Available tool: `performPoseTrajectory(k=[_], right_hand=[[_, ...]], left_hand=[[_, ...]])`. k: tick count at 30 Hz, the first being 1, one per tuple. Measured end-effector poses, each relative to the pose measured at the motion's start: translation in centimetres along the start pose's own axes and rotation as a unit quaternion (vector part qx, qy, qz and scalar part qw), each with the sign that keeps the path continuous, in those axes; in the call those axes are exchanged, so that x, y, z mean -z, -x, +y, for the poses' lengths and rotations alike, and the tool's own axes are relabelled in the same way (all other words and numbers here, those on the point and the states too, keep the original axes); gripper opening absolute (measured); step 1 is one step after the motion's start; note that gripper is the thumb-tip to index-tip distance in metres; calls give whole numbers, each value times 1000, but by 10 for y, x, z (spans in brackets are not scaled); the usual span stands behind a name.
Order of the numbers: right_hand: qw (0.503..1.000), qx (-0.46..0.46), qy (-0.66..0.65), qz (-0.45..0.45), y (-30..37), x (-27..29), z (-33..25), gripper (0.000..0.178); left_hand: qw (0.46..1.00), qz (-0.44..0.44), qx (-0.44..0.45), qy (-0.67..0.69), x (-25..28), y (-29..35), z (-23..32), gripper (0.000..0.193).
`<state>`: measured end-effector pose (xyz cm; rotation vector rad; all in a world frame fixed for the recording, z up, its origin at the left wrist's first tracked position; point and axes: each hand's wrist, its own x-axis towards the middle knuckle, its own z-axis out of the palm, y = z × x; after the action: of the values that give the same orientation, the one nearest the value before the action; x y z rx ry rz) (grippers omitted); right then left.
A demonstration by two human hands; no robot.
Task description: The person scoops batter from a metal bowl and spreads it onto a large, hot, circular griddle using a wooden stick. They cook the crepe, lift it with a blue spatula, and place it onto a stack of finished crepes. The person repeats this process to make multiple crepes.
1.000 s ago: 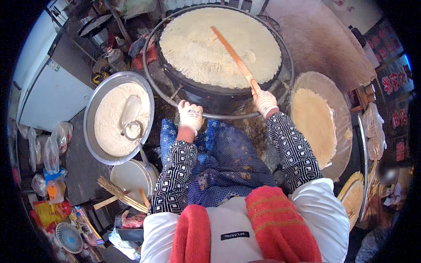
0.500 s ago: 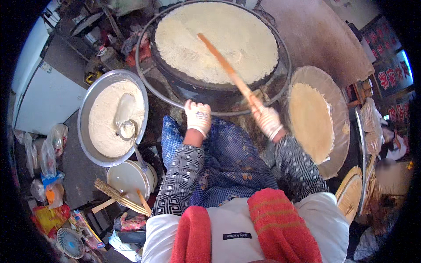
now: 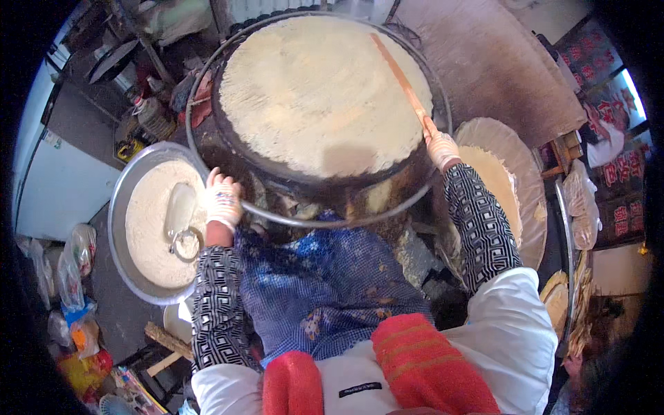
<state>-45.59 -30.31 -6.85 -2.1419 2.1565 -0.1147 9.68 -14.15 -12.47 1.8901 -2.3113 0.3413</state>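
My gloved left hand (image 3: 223, 199) is closed around the metal rail (image 3: 315, 223) that rings a large round griddle (image 3: 228, 149). A wide sheet of pale batter (image 3: 311, 90) covers the griddle almost to its edge. My gloved right hand (image 3: 442, 150) grips one end of a long flat wooden spreader (image 3: 401, 77), its blade over the right side of the batter and slanting away to the far left. Close beside my left hand, a metal basin (image 3: 119, 259) holds pale batter mix, with a clear scoop (image 3: 180, 209) and a ladle (image 3: 187, 244) in it.
Right of the griddle, a round stack of thin tan pancakes (image 3: 492, 178) lies on translucent wrapping (image 3: 532, 200), behind my right forearm. A broad brown board (image 3: 484, 62) stands at the far right. A pale bucket (image 3: 176, 319) and a straw brush (image 3: 166, 340) are below the basin.
My right hand has swung the spreader across to the right side of the batter. My left hand has shifted left along the rail, and the whole view has moved.
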Motion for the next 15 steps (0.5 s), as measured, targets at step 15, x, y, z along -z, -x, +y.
performPoseTrajectory(k=[15], right_hand=[[973,-16,-220,75,74,-42,62,43]], left_hand=[[966,-188,-26,-177,-19,-49,-36,24]])
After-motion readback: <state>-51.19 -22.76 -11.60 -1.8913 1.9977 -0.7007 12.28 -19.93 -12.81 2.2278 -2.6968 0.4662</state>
